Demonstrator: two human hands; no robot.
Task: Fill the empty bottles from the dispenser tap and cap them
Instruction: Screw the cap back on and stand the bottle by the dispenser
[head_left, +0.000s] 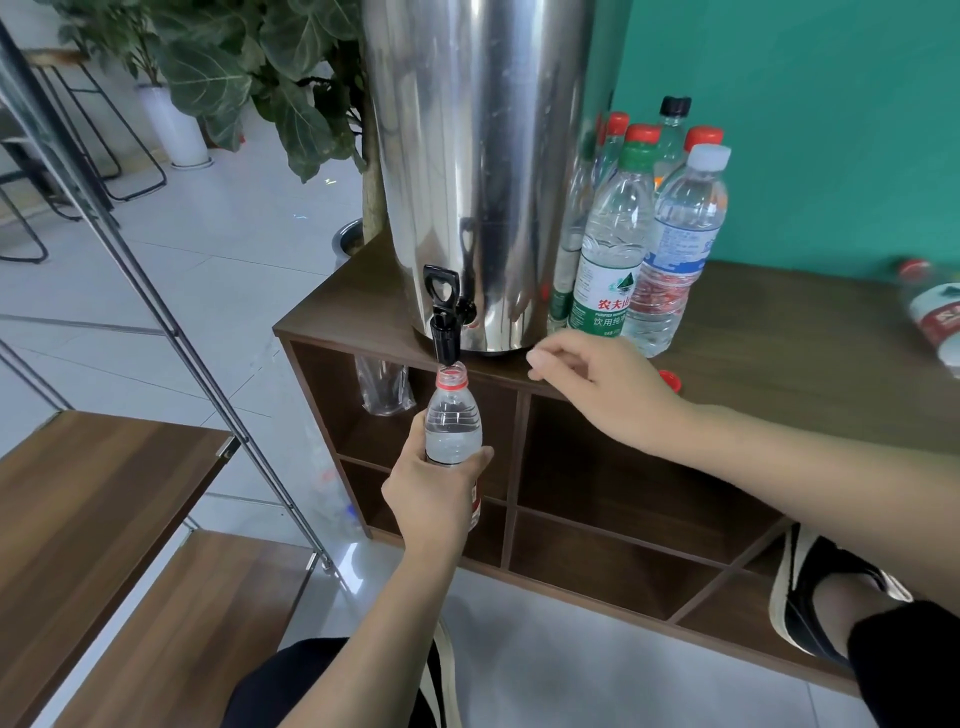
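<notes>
my left hand (434, 488) wraps around the middle of a small clear bottle (453, 431), fingers and thumb curled round it in a firm grip. i hold it upright, its open mouth right under the black tap (447, 317) of the steel dispenser (478, 171), the spout just at the rim. the bottle has a red ring at the neck and no cap on. whether water is running i cannot tell.

my right hand (597, 389) hovers over the near edge of the worktop (779, 332), right of the tap, fingers loosely bent and holding nothing. just behind it, partly hidden by the wrist, a red cap (671, 380) lies on the worktop.

the dispenser stands at the left end of the worktop. close by its right side is a cluster of capped bottles (649, 218), standing upright: several with red caps, one with a white cap, one at the back with a black cap. farther right, at the picture's edge, another bottle (935, 312) with a red cap lies tilted on the worktop.

below the worktop are open cubbies (623, 493); a clear plastic bag (384, 387) hangs in the top left one. a leafy plant (270, 67) stands behind the dispenser on the left.
</notes>
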